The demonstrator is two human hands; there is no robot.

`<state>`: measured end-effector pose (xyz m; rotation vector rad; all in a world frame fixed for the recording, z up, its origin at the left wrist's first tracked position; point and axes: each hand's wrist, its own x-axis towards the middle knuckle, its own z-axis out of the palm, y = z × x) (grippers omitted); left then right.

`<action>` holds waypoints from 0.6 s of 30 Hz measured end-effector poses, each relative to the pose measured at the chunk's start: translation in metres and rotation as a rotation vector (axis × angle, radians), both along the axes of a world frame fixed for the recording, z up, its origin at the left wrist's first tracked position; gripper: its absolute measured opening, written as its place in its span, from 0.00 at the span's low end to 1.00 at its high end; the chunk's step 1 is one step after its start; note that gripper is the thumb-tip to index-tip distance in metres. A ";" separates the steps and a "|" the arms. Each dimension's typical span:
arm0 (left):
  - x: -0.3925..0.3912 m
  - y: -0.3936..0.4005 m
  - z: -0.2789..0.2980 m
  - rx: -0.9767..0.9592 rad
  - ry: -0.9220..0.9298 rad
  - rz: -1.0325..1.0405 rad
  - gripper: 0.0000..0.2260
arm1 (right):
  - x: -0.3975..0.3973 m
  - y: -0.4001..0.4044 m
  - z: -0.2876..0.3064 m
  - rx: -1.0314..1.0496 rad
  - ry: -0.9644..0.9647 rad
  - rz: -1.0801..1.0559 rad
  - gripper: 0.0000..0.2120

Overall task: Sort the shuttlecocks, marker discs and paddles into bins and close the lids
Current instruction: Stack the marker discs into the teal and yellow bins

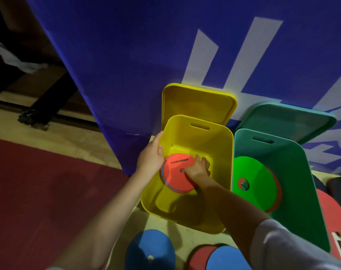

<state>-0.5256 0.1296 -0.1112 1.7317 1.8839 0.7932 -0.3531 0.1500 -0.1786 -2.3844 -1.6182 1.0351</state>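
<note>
Starting nearest the camera, a blue disc (150, 252) and a red and blue pair of discs (220, 258) are seen on the floor (49, 182), cut off by the lower frame edge. Just beyond them the yellow bin (220, 152) stands open, and an orange marker disc (175, 176) is held flat inside it, low over the bottom. The right hand (197, 169) is laid over the disc's right part with fingers curled round its far edge, so it is gripped there; how far the fingers reach underneath is hidden. The left hand (151, 156) is held against the disc's left rim and the bin's left wall, thumb over the rim, fingers out of sight outside the wall. The disc lies between the two hands, touching both, and the coming release is judged to turn on the right hand. To the right, a green disc (255, 182) leans in the green bin (305, 182). Farther back both lids, yellow (196, 102) and green (286, 119), are propped against a blue banner (146, 55). No shuttlecocks or paddles can be identified for certain.
</note>
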 end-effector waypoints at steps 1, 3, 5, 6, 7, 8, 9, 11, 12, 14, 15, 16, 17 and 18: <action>0.000 -0.001 0.000 0.003 0.002 -0.002 0.23 | 0.000 0.002 0.004 0.019 0.028 -0.002 0.37; 0.000 -0.002 0.003 -0.002 0.007 -0.008 0.22 | 0.000 0.003 0.019 0.088 0.103 0.035 0.31; 0.002 -0.004 0.007 -0.016 -0.016 -0.003 0.21 | 0.002 -0.004 0.041 0.164 0.231 0.095 0.24; 0.003 -0.006 0.010 -0.020 -0.028 0.004 0.20 | 0.004 -0.011 0.054 0.195 0.308 0.116 0.21; 0.003 -0.008 0.011 -0.014 -0.041 0.009 0.19 | 0.007 -0.020 0.067 0.229 0.369 0.138 0.17; 0.004 -0.011 0.014 -0.009 -0.057 0.021 0.17 | 0.012 -0.030 0.080 0.273 0.417 0.160 0.14; 0.003 -0.015 0.016 -0.017 -0.091 0.039 0.16 | 0.017 -0.042 0.092 0.312 0.468 0.178 0.12; -0.002 -0.027 0.017 -0.081 -0.232 0.095 0.15 | 0.028 -0.068 0.117 0.357 0.607 0.189 0.10; -0.006 -0.035 0.014 -0.118 -0.325 0.134 0.15 | 0.033 -0.083 0.130 0.370 0.675 0.193 0.10; -0.017 -0.058 0.010 -0.173 -0.551 0.235 0.14 | 0.041 -0.113 0.148 0.382 0.781 0.199 0.11; -0.021 -0.071 0.008 -0.201 -0.668 0.293 0.14 | 0.044 -0.128 0.154 0.383 0.819 0.192 0.12; -0.022 -0.087 0.006 -0.236 -0.769 0.336 0.14 | 0.047 -0.144 0.156 0.380 0.848 0.179 0.12; -0.024 -0.104 0.002 -0.279 -0.842 0.371 0.15 | 0.050 -0.159 0.156 0.375 0.866 0.168 0.13; -0.024 -0.123 -0.003 -0.325 -0.888 0.404 0.14 | 0.051 -0.173 0.153 0.367 0.876 0.164 0.13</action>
